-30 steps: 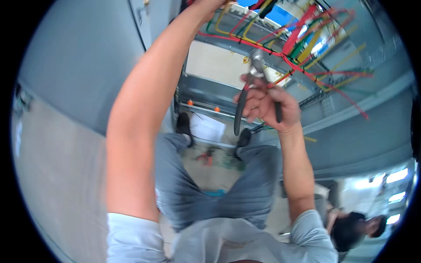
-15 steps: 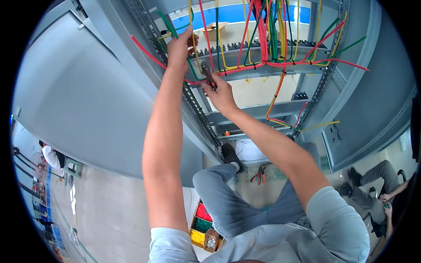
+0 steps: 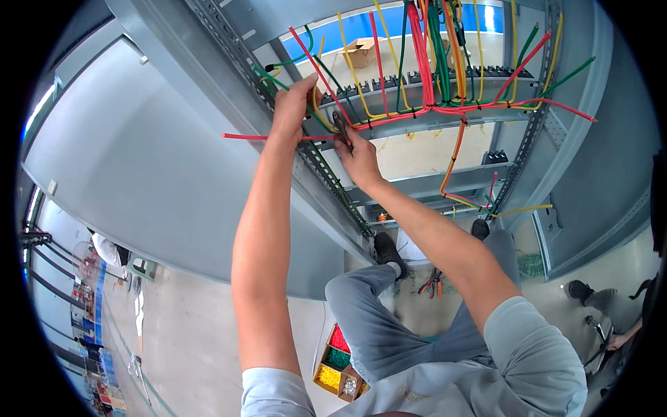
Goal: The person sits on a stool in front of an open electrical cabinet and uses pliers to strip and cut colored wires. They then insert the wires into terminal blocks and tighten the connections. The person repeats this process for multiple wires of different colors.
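Beside the left upright of a grey metal cabinet frame, my left hand (image 3: 293,110) has its fingers curled around a yellow wire (image 3: 315,97). My right hand (image 3: 360,160) grips dark-handled pliers (image 3: 340,125), their head pointing up at the left end of the wire bundle (image 3: 396,118). That bundle of red, yellow and green wires runs across a crossbar, tied at intervals. A loose red wire (image 3: 246,137) sticks out leftward past my left wrist. My fingers partly hide the wires between the two hands.
Black terminal blocks (image 3: 417,80) line the crossbar, with upright wires in front. A grey door panel (image 3: 139,181) stands at left. Orange-handled pliers (image 3: 432,283) lie on the floor between my feet. A box of coloured small parts (image 3: 338,359) sits by my leg. Another person's arm (image 3: 622,339) shows at right.
My left hand has come down along the yellow wire, closer to the pliers. The loose red wire's free end now points level to the left. The whole view has shifted slightly.
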`<state>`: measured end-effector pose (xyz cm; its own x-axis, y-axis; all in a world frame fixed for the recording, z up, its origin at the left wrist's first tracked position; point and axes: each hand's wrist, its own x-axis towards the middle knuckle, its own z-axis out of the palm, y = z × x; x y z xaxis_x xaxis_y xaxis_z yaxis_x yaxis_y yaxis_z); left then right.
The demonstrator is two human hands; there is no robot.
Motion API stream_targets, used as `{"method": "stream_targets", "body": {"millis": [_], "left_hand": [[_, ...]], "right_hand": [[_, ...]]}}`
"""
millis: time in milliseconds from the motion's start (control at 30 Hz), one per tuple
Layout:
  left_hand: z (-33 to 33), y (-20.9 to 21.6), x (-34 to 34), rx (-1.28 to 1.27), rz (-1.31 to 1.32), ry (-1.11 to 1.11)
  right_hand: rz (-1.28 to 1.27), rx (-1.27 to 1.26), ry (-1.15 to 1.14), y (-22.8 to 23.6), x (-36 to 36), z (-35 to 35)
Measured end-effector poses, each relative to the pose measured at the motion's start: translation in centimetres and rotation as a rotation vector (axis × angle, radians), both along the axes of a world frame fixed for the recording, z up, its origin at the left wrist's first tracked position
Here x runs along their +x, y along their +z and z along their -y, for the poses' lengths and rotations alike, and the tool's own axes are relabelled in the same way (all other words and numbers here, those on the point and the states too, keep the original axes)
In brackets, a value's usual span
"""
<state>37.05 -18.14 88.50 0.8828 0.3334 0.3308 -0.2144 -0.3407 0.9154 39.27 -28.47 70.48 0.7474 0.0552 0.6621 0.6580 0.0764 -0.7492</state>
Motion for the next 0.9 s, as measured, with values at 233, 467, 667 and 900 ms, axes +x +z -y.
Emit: {"method": "stream_targets", "body": {"millis": [233,467,667,900], "left_hand": [[1.9,2.3,4.9,-0.091,-0.165,0.147],[-2.8,1.2,8.7,-0.060,-0.240,0.131],[-2.8,1.2,7.5,-0.051,-0.266,0.016],[-0.2,-3.2,4.6,0.014,0.232,-0.042]], "right_hand": [[-0.005,0.045,0.079,1.2,-0.4,0.5],[-0.024,0.112,0.135,0.7,0.4,0.6],[-0.060,0.191,0.024,1.4,0.6,-0.2],[-0.231,0.292,0.088,1.5,0.6,-1.6]]}}
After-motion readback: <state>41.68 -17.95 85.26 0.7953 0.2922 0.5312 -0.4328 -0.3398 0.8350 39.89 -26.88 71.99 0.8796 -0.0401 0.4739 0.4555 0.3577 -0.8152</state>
